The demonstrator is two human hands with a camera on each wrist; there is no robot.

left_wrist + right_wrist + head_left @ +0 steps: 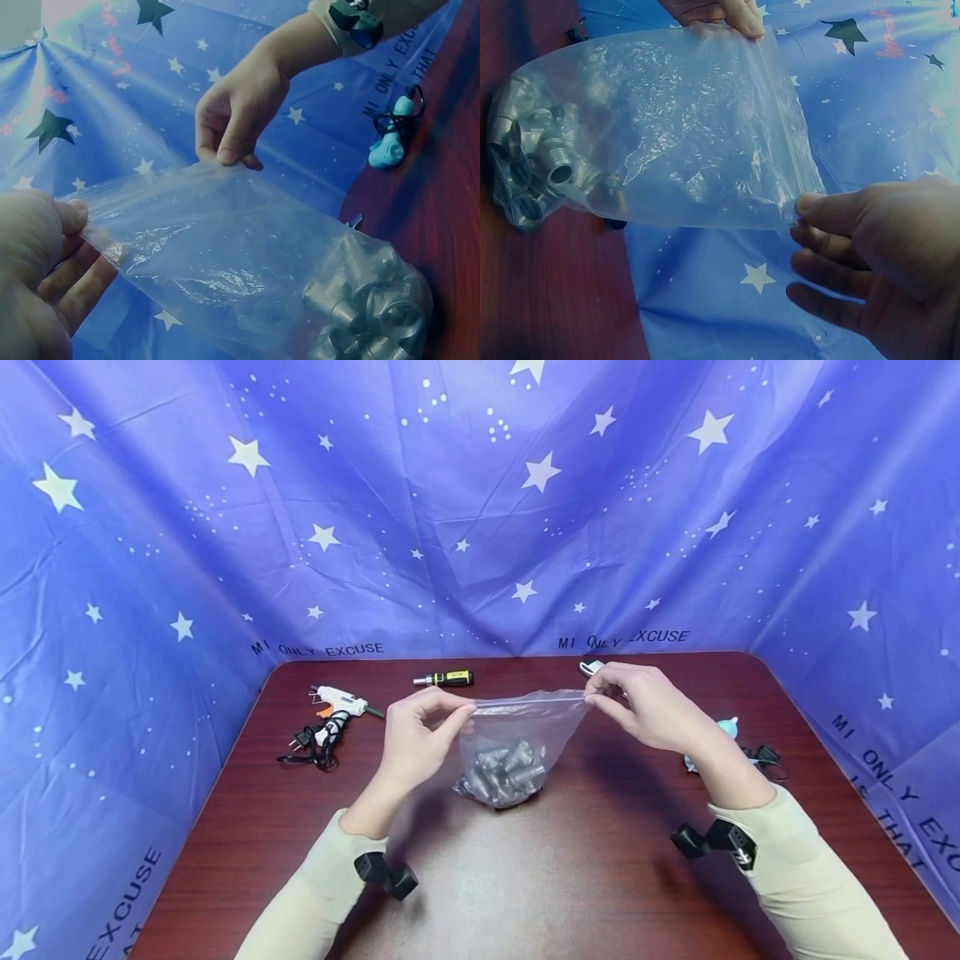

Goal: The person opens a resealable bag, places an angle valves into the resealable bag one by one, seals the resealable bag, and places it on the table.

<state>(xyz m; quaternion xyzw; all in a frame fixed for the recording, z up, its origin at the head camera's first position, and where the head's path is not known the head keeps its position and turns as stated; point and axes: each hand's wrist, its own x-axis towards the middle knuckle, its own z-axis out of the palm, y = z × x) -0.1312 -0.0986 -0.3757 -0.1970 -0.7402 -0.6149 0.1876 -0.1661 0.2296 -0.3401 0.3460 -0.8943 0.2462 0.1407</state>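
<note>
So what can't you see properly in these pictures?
- The small white thing at the table's far edge: head view, mostly behind the right hand.
- The blue tool with its black cord: head view, partly behind the right forearm; small and unclear in the left wrist view.
- The metal fittings in the plastic bag: piled up and blurred by the plastic, so no exact count.
- The left hand: cut off by the left wrist view's edge.
</note>
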